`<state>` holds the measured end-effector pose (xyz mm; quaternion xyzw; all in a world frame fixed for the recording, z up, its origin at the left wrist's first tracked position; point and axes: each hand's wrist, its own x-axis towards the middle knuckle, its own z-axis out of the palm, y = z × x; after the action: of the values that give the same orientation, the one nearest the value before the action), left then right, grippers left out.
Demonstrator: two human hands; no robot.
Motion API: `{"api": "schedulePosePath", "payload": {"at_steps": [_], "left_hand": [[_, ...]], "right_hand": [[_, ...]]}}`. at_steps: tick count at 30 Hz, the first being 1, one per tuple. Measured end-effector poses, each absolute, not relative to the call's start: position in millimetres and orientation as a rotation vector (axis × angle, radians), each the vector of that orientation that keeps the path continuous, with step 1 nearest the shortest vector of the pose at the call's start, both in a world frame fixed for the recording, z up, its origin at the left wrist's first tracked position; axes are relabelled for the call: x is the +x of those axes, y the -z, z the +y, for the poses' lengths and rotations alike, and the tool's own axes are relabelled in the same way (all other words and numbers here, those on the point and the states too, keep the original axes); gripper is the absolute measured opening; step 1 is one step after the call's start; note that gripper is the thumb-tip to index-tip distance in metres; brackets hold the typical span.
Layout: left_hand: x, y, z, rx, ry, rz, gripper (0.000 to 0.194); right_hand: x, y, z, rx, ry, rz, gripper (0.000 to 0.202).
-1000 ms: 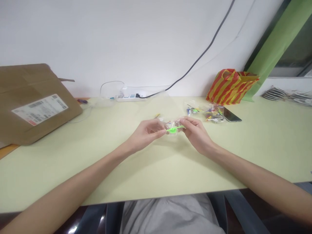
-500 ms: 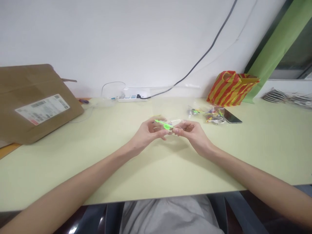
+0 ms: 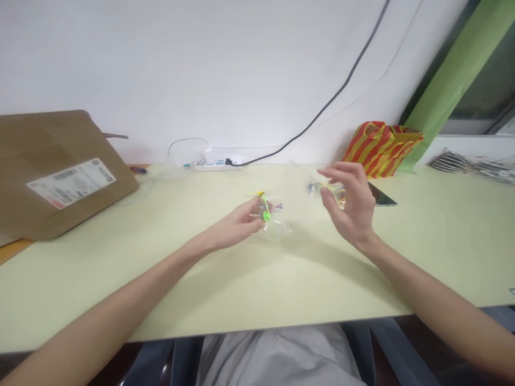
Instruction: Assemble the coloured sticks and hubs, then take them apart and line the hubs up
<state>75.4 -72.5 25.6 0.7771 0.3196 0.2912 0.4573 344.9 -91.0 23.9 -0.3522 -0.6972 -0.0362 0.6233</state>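
Observation:
My left hand [image 3: 243, 221] is closed on a clear plastic bag [image 3: 277, 224] above the middle of the table. Small coloured plastic pieces show in and around the bag. Among them are a bright green piece [image 3: 266, 215] by my fingertips and a yellow one [image 3: 255, 194] beyond them. My right hand [image 3: 352, 201] is raised to the right, its fingers apart and nothing visible in them. A faint, thin, see-through streak [image 3: 296, 165] hangs left of its fingertips; I cannot make out what it is. Behind that hand, partly hidden, lie more bagged coloured pieces [image 3: 316, 187].
A brown cardboard parcel [image 3: 72, 145] with a label stands at the left. By the wall are a white power strip [image 3: 217, 165] and a black cable [image 3: 322, 110]. A red-and-yellow striped bag [image 3: 374, 150], a phone [image 3: 384, 197] and coiled wires [image 3: 448, 160] are at the right.
My right hand has let go of the bag's contents, moved right and up, and opened. The green piece has turned from slanting to nearly upright beside my left fingers.

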Motion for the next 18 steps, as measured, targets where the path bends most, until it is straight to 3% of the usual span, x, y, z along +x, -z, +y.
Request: {"api": "schedulePosePath", "payload": {"at_steps": [4,8,12,18], "left_hand": [[76,-25,-72,2.045,-0.718,0.824,0.027],[68,-35,-67,2.205,-0.589,0.842,0.033],[60,-43,-61,2.206,-0.691,0.851,0.037],[57,-40,-55,2.106,-0.858,0.853,0.034]], "right_hand": [[342,-22,-99,-0.751,0.214,-1.733,0.021],[340,-17,-95,-1.022,-0.146,-1.742,0.028],[342,-12,-82,-1.216,-0.533,-1.687,0.036],[338,0,-71,-1.272,-0.717,-1.54,0.048]]}}
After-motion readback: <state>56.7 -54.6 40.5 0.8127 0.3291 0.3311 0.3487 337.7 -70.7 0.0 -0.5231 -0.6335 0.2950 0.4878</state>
